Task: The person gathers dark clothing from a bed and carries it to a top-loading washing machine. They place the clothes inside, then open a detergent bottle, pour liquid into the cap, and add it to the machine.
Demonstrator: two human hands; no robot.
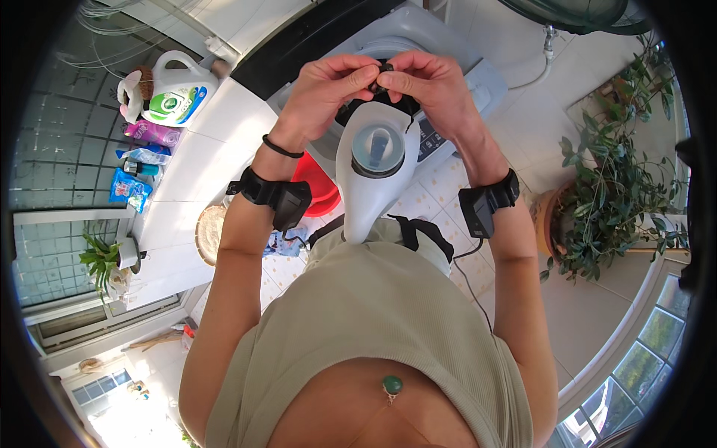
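Note:
My left hand (336,89) and my right hand (428,89) meet at the top centre, fingertips pinching a small black item (382,84) between them. What it is, I cannot tell; dark cord or fabric hangs around it. Just below the hands is a white plastic appliance (372,196) with a round clear-covered window (378,148) and a tapering end towards my body. Behind the hands lies an open top-loading washing machine (442,33), its control panel (431,140) partly hidden by the appliance. Black devices are strapped to both my forearms.
On the ledge at left stand a detergent jug (179,92), a purple packet (154,133) and a blue packet (129,189). A red basin (316,185) and a round woven tray (210,235) are lower left. A potted leafy plant (599,196) stands at right, near a water tap (549,42).

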